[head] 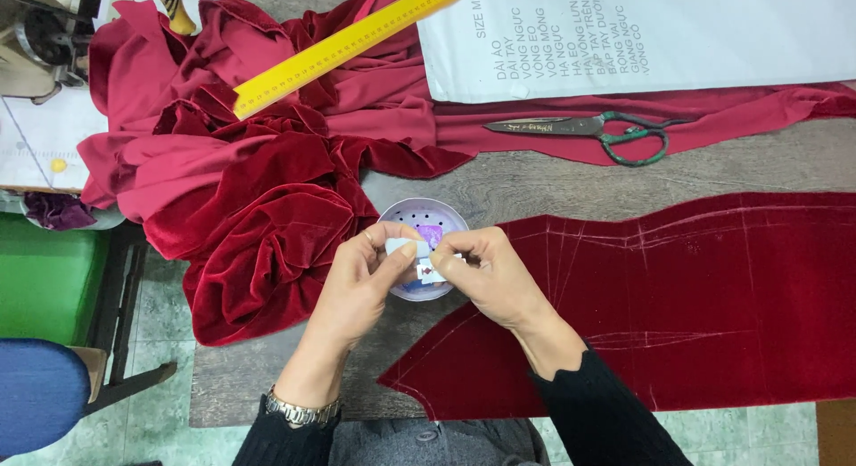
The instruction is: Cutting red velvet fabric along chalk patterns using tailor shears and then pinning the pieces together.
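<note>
While pinched above the bowl (403, 219), small white piece (403, 247) between left hand (361, 283) and right hand (486, 274), long axis unclear.

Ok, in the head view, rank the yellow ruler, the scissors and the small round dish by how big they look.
1. Yellow ruler, longest, though partly cut off by the frame edge.
2. Scissors.
3. Small round dish, smallest, partly hidden by the hands.

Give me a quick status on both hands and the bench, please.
Left hand and right hand pinch a small white piece over the round perforated dish. Cut red velvet panel lies flat at right. Scissors, yellow ruler lie untouched.
</note>
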